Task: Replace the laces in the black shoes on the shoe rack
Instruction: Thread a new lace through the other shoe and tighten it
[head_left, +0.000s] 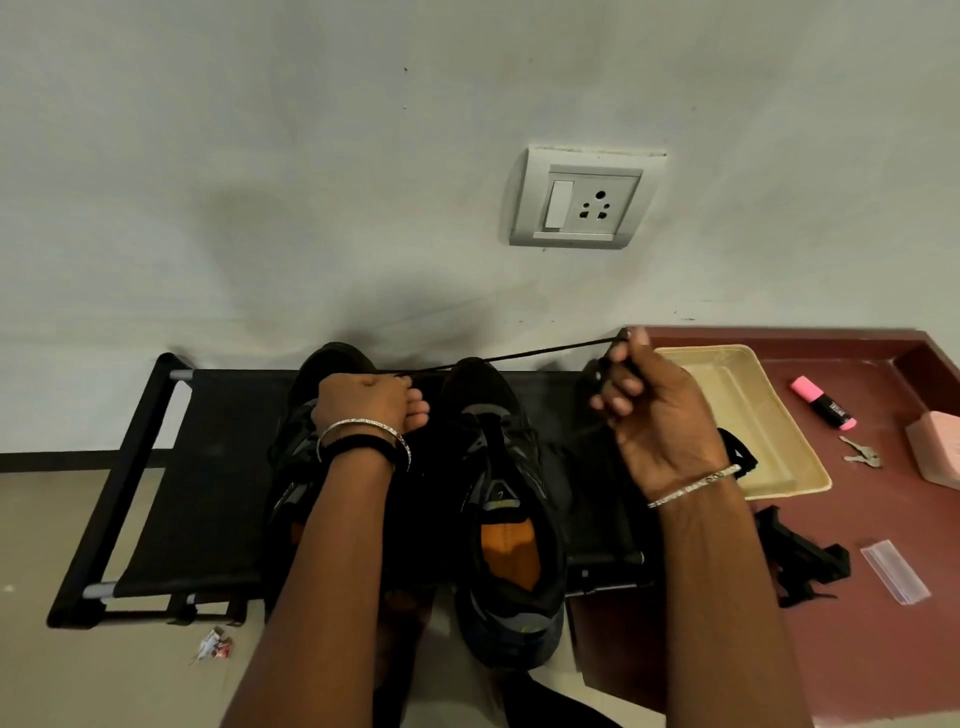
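Lace (519, 355) taut over the rack (208, 467)
Right hand (660, 426) pinches the lace, left hand (363, 405) curls round one shoe (332, 361), other shoe (493, 499) just beside

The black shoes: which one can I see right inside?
The right shoe, with its orange insole showing. The left shoe is mostly hidden under the left hand, which pinches the lace, and its forearm.

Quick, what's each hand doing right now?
Left hand: gripping the left black shoe.
Right hand: pinching the black lace, pulled taut.
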